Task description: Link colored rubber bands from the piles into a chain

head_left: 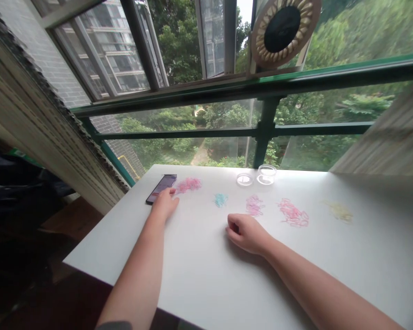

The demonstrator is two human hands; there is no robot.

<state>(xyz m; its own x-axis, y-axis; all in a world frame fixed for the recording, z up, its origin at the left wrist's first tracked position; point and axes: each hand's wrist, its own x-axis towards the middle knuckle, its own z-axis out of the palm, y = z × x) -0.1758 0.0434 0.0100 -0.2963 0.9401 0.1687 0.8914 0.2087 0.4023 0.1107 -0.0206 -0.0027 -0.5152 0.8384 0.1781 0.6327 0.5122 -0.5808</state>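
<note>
My left hand [164, 204] rests at the lower right edge of a dark smartphone [161, 189], thumb apart from the fingers. Its fingertips lie close to a mixed pink pile of small rubber bands [189, 184]; whether they touch it I cannot tell. On the white table, my right hand [247, 232] is curled into a loose fist with nothing visible inside. Just beyond it lie a blue pile [220, 200] and a lilac-pink pile [254, 205] of bands. Further right are a brighter pink pile [293, 212] and a pale yellow pile [342, 212].
A clear round container [266, 174] stands at the table's back edge, beside a clear round lid [244, 179]. Behind the white table [199, 256] runs a green window railing [179, 135]. Curtains [44, 105] hang at both sides.
</note>
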